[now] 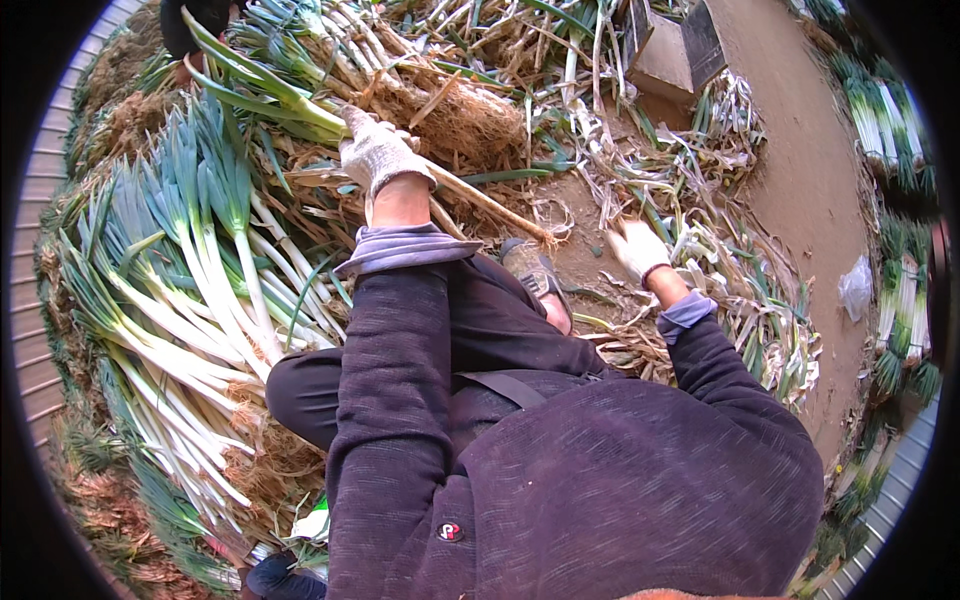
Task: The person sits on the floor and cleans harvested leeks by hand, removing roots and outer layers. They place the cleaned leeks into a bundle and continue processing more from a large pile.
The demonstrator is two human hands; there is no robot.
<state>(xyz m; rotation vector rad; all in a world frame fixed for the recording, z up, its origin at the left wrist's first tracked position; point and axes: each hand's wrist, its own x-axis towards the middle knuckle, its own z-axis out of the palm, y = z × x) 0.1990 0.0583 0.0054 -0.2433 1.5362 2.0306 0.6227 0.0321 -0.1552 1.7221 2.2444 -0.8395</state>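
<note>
My left hand, in a knitted work glove, is closed around one long green onion. Its green leaves point up and left, and its rooted end hangs down to the right, above my shoe. My right hand, in a pale glove, is apart from the stalk, over the edge of the heap of stripped leaves. Its fingers are spread and nothing shows in them. Left of my knee lies a pile of cleaned green onions with white stems. Beyond my left hand is a bundle of unpeeled green onions with soil-brown roots.
A small wooden stool or box stands among the leaf scraps ahead. Bundled green onions line the right side past a bare dirt strip, where a clear plastic bag lies. Parts of other people show at upper left and lower left.
</note>
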